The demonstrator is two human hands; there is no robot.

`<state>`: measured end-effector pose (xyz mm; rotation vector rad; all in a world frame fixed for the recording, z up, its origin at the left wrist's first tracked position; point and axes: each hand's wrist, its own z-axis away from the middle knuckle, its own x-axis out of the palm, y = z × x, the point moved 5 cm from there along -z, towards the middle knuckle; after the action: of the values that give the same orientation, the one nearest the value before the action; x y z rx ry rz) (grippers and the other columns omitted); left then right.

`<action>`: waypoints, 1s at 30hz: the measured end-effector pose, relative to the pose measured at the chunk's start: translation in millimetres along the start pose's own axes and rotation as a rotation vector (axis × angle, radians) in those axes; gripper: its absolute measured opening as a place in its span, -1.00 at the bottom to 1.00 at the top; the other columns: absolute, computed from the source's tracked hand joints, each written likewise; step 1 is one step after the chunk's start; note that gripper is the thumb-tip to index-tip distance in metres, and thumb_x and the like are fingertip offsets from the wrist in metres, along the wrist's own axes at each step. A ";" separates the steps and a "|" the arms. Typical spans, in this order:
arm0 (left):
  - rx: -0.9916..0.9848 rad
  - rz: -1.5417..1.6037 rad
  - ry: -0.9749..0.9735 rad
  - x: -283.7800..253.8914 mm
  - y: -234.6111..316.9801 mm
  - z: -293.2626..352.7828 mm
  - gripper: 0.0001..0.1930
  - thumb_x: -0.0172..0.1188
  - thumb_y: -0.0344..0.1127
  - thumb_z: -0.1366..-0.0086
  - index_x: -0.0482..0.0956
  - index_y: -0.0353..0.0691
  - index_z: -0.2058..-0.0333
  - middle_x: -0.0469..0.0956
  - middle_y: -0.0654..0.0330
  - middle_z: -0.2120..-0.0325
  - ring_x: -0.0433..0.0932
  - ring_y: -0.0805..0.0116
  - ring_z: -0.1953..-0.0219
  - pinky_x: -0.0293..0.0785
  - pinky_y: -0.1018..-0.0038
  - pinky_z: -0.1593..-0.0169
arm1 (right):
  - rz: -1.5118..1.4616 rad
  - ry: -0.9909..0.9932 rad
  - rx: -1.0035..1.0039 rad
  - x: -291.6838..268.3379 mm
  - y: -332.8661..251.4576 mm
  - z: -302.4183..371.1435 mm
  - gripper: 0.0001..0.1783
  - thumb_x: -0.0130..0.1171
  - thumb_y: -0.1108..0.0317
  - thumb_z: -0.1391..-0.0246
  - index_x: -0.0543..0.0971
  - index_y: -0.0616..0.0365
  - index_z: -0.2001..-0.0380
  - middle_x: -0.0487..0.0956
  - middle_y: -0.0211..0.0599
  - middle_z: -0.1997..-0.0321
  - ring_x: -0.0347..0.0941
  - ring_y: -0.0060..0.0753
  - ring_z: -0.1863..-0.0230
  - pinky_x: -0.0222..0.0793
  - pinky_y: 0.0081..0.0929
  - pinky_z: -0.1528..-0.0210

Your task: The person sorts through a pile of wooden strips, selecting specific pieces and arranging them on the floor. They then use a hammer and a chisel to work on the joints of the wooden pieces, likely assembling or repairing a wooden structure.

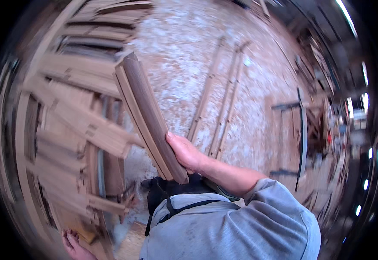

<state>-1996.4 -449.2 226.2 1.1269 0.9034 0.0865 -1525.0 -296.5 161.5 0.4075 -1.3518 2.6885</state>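
My right hand (184,152) is closed around the near end of a long, grooved wooden piece (148,108). It has a dark brown face, paler stepped sides and angled ends, and it tilts up toward the far left in front of my body. Part of the grip is hidden behind the wood. Low at the left edge is my left hand (73,246), its fingers loosely curled and nothing visible in them. It is near some stacked boards, and I cannot tell whether it touches them.
Stacked timber pieces (76,121) with cut notches fill the left side, blurred. Long wooden rails (221,104) lie on the floor (171,52), which is strewn with sawdust. To the right stand a dark metal frame (302,138) and a wooden stand (319,125).
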 end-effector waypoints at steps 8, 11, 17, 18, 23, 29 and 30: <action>0.340 0.119 -0.451 142.5 135.0 -60.8 -0.58 -0.07 -0.25 -0.45 0.32 -0.34 -0.18 0.46 0.01 0.02 0.47 0.27 0.00 0.36 0.35 -0.12 | -0.790 0.541 0.053 -161.1 53.2 80.0 -0.22 -0.34 -0.37 -0.21 0.42 0.14 0.00 0.55 -0.14 0.24 0.54 -0.21 0.31 0.53 -0.17 0.26; 0.369 0.272 -0.494 209.9 185.8 -36.4 -0.67 -0.07 -0.30 -0.44 0.41 -0.40 -0.05 0.50 0.02 0.10 0.50 0.31 0.08 0.42 0.39 -0.03 | -1.068 0.746 -0.063 -187.4 89.3 135.0 -0.25 -0.41 -0.36 -0.23 0.42 0.08 0.02 0.53 -0.14 0.29 0.54 -0.15 0.29 0.52 -0.04 0.25; 0.526 0.837 -1.350 317.3 297.3 111.5 -0.80 0.00 -0.39 -0.32 0.42 -0.31 0.50 0.45 0.10 0.57 0.44 0.34 0.48 0.40 0.48 0.38 | -1.254 0.907 -0.166 -213.6 155.2 209.5 -0.27 -0.42 -0.36 -0.23 0.43 0.07 0.11 0.53 -0.15 0.35 0.54 -0.11 0.35 0.54 -0.06 0.33; 0.514 0.849 -1.499 327.3 318.0 149.5 -0.78 0.02 -0.38 -0.32 0.45 -0.33 0.51 0.47 0.07 0.58 0.46 0.30 0.50 0.43 0.44 0.40 | -1.268 0.914 -0.176 -216.6 153.7 216.9 -0.27 -0.42 -0.36 -0.23 0.42 0.08 0.12 0.52 -0.15 0.37 0.53 -0.11 0.37 0.54 -0.07 0.34; 0.742 0.789 -2.226 339.0 398.5 286.0 -0.77 0.08 -0.25 -0.28 0.55 -0.32 0.32 0.53 0.04 0.43 0.55 0.19 0.40 0.49 0.39 0.43 | -1.245 0.837 -0.190 -249.6 121.8 224.4 -0.24 -0.45 -0.37 -0.23 0.41 0.13 0.13 0.51 -0.15 0.40 0.53 -0.14 0.42 0.54 -0.11 0.38; 1.422 0.928 -2.132 392.0 442.3 426.4 -0.78 0.29 -0.36 -0.03 0.67 -0.14 0.28 0.56 0.23 0.38 0.55 0.26 0.39 0.44 0.53 0.46 | -1.095 0.655 -0.160 -356.7 105.9 252.0 -0.15 -0.55 -0.38 -0.22 0.38 0.18 0.01 0.52 -0.11 0.28 0.53 -0.15 0.33 0.54 -0.18 0.32; 1.443 0.894 -2.220 410.0 444.8 454.2 -0.78 0.29 -0.37 -0.03 0.67 -0.14 0.28 0.57 0.23 0.36 0.56 0.25 0.38 0.45 0.53 0.45 | -1.037 0.672 -0.172 -382.5 113.3 263.1 -0.15 -0.55 -0.38 -0.22 0.38 0.19 0.00 0.52 -0.11 0.26 0.54 -0.15 0.32 0.54 -0.17 0.31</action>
<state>-1264.7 -379.3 404.8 1.7861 -1.8598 -1.0485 -1132.3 -564.8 115.3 0.0973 -0.8052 1.6045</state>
